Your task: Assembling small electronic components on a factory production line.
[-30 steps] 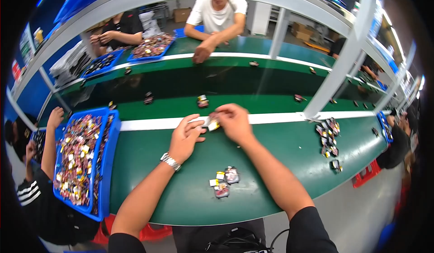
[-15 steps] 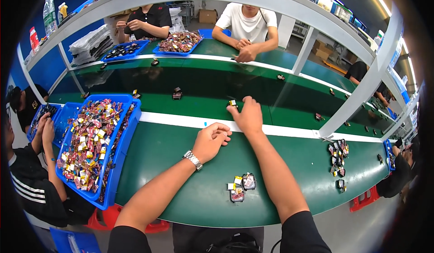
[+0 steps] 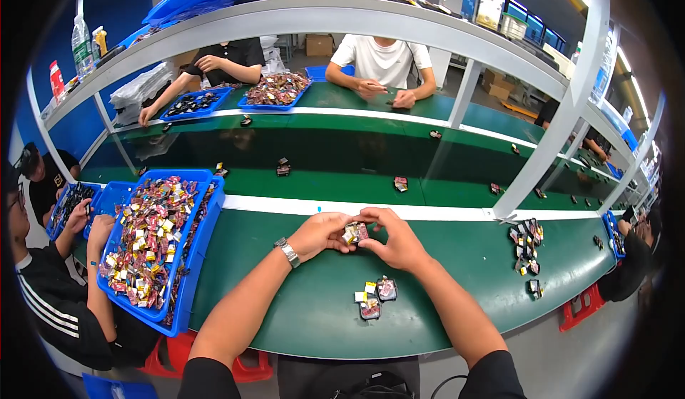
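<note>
Above the near green work surface (image 3: 285, 299), both my hands are closed around one small electronic module (image 3: 354, 233), with a reddish circuit board and a white-and-yellow block, in what looks like a dark shell. My left hand (image 3: 316, 236), with a metal watch on the wrist, grips its left side. On its right side my right hand (image 3: 397, 245) holds it between thumb and fingers. My fingers cover part of it. Closer to me lie similar modules in black shells (image 3: 369, 308), touching one another, with white-and-yellow blocks on them.
A blue tray (image 3: 187, 285) heaped with small boards stands at my left, beside a co-worker. Beyond a white rail (image 3: 275, 205), modules lie spaced along a green conveyor belt (image 3: 328, 171). More modules (image 3: 526, 246) form a row at right. A metal frame post (image 3: 549, 139) rises there; people sit opposite.
My right hand has drawn back from the belt with a module, and my left hand has joined it in holding it. The view has tilted up slightly. A co-worker opposite now reaches past a tray.
</note>
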A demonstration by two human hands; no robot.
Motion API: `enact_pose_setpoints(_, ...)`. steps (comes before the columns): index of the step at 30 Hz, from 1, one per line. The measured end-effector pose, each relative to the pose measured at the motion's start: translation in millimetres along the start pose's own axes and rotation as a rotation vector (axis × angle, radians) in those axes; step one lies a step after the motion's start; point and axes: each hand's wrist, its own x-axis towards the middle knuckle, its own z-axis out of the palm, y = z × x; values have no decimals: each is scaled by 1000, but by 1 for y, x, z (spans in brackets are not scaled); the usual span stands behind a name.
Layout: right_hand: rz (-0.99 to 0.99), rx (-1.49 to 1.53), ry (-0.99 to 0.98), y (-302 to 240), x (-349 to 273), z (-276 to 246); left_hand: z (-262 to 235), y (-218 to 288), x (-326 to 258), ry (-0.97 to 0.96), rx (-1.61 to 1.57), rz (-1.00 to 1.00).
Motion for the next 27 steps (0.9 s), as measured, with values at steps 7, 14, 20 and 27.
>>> enact_pose_setpoints(7, -21, -78, 198, -2, -5, -3, 12, -2, 3, 33, -46, 36)
enact_pose_setpoints(14, -2, -213, 342, -2, -6, 20, 24, -1, 3, -27, -98, 70)
enact_pose_setpoints(20, -113, -453, 430, -3, -5, 27, 22, -8, 6, -11, -164, 98)
enact_pose_setpoints(27, -198, -444, 326, 5, -3, 22, 21, -18, 9, -3, -147, 151)
